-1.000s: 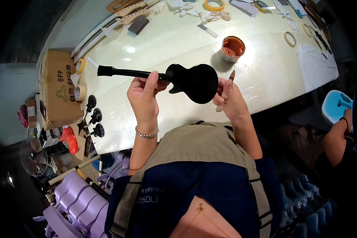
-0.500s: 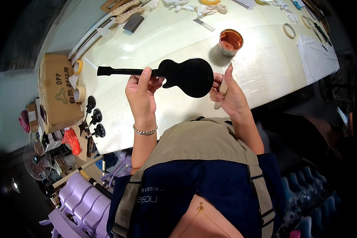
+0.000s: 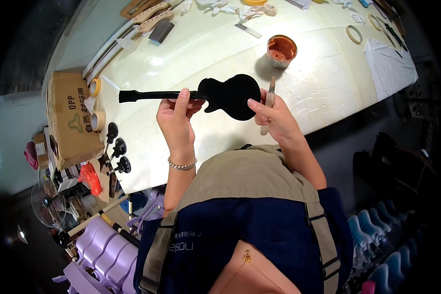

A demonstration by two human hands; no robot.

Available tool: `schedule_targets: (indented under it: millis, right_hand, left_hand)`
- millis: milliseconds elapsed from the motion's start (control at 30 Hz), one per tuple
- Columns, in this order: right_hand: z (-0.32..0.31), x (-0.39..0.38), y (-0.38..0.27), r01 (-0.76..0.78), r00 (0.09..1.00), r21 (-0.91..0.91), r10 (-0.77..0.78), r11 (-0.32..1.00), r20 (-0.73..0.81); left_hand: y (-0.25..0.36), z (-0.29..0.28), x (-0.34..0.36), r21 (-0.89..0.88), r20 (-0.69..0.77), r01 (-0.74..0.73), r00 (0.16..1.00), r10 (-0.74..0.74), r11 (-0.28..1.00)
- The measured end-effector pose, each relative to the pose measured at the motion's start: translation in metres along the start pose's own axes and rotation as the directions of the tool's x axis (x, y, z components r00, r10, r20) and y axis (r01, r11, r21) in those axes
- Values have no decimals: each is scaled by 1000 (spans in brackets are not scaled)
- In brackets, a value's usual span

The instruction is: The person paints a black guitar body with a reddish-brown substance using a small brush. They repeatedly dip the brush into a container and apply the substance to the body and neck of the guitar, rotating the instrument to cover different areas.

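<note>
A glossy black miniature guitar (image 3: 230, 96) is held level above the table, its neck pointing left. My left hand (image 3: 177, 117) is closed around the neck near the body, thumb on top. My right hand (image 3: 277, 115) pinches the rounded end of the body, its thumb lying on the black face. Tucked between the fingers of that same hand is a slim, worn stick-like tool (image 3: 269, 100), its pointed tip upward; I cannot make out its exact kind. Beyond my right hand stands an open can (image 3: 281, 51) with reddish-brown stuff inside.
Three small black guitars (image 3: 120, 147) lie by the table's left edge. A cardboard box (image 3: 73, 117) with tape rolls (image 3: 97, 120) stands at left. Toward the back are a flat scraper blade (image 3: 248, 30), a dark block (image 3: 161, 31) and guitar necks (image 3: 152, 18). A white cloth (image 3: 389, 68) hangs at right.
My right thumb has come down from pointing upward onto the guitar's body, so that hand now grips it. The stick-like tool has turned more upright. The guitar has shifted only slightly.
</note>
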State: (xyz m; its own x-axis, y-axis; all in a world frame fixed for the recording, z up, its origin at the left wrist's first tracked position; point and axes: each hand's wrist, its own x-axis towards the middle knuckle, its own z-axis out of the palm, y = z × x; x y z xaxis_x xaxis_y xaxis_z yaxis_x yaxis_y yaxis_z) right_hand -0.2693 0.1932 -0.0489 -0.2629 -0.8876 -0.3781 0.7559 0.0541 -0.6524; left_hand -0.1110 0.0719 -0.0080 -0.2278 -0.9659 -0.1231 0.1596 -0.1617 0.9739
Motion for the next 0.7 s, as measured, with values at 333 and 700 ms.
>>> schedule_targets:
  millis: [333, 700]
  right_hand:
    - [9, 10, 7, -40, 985, -36, 33, 999, -172]
    - [-50, 28, -11, 175, 889, -781, -437, 600, -136]
  left_hand:
    - [-38, 13, -14, -74, 365, 412, 859, -360, 908]
    - [-68, 22, 8, -26, 109, 399, 913, -394, 917]
